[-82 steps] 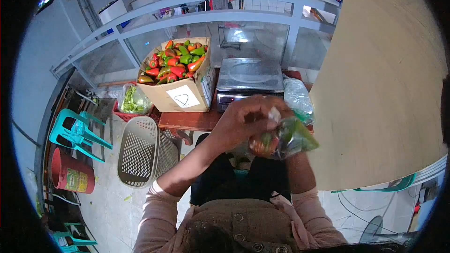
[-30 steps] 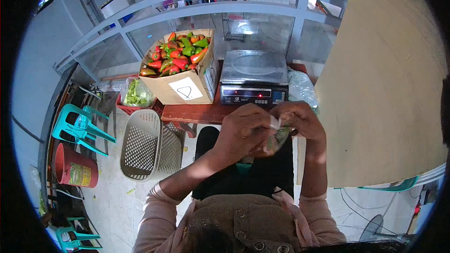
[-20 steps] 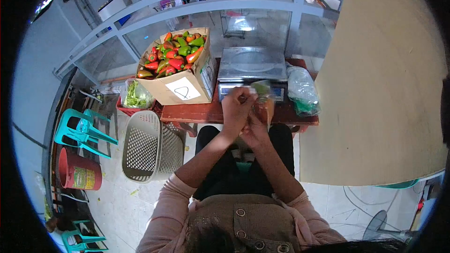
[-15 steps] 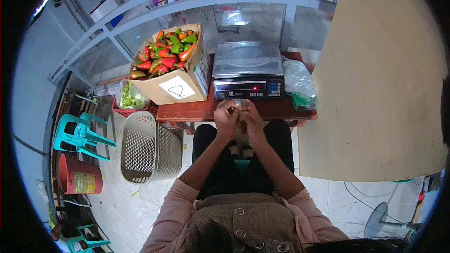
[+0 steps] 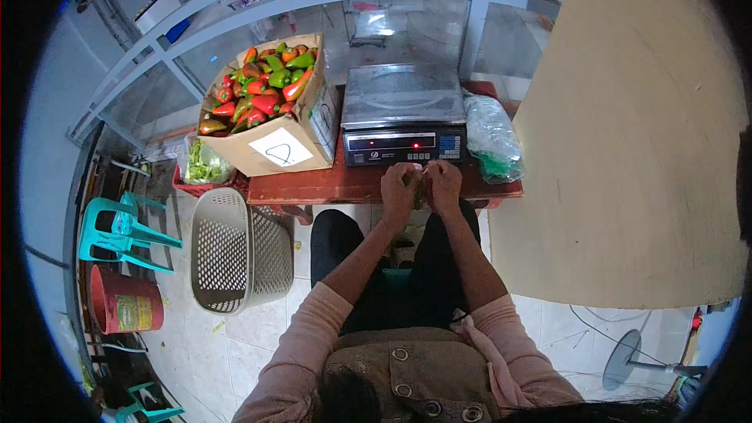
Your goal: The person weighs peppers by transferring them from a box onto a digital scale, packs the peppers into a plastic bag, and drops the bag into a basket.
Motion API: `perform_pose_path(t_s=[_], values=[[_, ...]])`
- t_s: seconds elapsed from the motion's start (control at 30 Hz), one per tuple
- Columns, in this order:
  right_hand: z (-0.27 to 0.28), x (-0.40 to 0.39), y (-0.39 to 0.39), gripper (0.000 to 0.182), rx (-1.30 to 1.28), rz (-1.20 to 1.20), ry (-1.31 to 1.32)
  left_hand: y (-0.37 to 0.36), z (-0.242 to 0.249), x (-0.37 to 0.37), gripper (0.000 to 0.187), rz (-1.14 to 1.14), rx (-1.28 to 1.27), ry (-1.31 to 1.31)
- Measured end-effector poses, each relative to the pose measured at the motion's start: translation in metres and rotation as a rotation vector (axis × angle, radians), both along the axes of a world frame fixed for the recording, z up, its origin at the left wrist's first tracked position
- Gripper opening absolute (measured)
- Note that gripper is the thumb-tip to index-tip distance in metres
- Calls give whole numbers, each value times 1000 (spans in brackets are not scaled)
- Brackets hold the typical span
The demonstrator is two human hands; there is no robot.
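My left hand [image 5: 398, 191] and my right hand [image 5: 444, 186] are close together over the table's front edge, just below the scale. Both have their fingers closed in a pinch. Stretched between them is a thin, see-through piece that looks like a clear plastic bag [image 5: 424, 191]; the fingers hide much of it. The digital scale [image 5: 403, 113] has a bare metal platform and red lights on its display. To its left stands an open cardboard box [image 5: 301, 155] full of red and green peppers [image 5: 266, 82]. A bundle of clear and green plastic bags [image 5: 493, 141] lies on its right.
Everything stands on a red wooden table [image 5: 298, 186]. Left of my legs are a beige laundry basket [image 5: 270, 254], a bag of green vegetables [image 5: 204, 163], teal chairs [image 5: 117, 227] and a red bucket [image 5: 106, 301]. A tan panel [image 5: 619, 157] rises on the right, above a fan [image 5: 623, 360].
My hands have moved slightly apart and to the right, so the plastic now spans the space between them. The whole view has shifted a little, with the table's things further left.
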State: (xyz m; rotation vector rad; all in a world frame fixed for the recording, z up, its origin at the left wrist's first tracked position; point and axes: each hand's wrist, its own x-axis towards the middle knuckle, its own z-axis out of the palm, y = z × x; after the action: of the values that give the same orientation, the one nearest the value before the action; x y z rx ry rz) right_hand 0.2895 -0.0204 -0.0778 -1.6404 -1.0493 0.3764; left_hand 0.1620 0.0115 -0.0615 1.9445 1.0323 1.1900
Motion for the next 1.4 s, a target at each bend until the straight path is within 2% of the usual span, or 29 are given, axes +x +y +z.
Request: perform_pose_path(t_s=[0.07, 0.2, 0.4, 0.5, 0.6, 0.67, 0.77, 0.87, 0.97, 1.07, 1.17, 1.27, 1.37, 1.4], values=[[-4, 11, 3, 22, -33, -12, 3, 1, -5, 16, 15, 18, -19, 9], [-18, 22, 6, 19, -130, -28, -22, 9, -46, 38, 15, 98, -65, 2], [-26, 16, 8, 11, -9, 18, 105, 7, -60, 41, 19, 106, -217, -82], [-20, 7, 14, 8, 4, -82, 121, 3, -59, 37, 25, 89, -183, -77], [-31, 1, 24, 14, 97, -203, 143, 1, -67, 34, 32, 37, -156, -73], [-39, -1, 23, 16, 95, -208, 43, 2, -79, 30, 38, -8, -180, -65], [-47, -2, 23, 20, 63, -131, -77, -9, -48, 24, 46, -23, -271, 32], [-46, -4, 19, 19, -3, -64, -136, -7, -66, 23, 47, -21, -204, 76], [-38, -4, 15, 16, -15, -14, -101, -11, -59, 18, 49, -67, -282, 44], [-37, -4, 17, 14, -11, -18, -95, -2, -77, 12, 51, -206, -254, -57], [-48, -5, 21, 13, -11, -45, -154, 0, -60, 0, 54, -216, -78, 133], [-39, -10, 21, 11, -34, -79, -213, -6, -38, -9, 51, -222, -279, -49], [-32, -15, 18, 11, -80, -95, -208, 4, -36, -9, 37, -41, -224, -64], [-33, -15, 17, 11, -97, -92, -198, 8, -32, -7, 33, -39, -177, 13]])
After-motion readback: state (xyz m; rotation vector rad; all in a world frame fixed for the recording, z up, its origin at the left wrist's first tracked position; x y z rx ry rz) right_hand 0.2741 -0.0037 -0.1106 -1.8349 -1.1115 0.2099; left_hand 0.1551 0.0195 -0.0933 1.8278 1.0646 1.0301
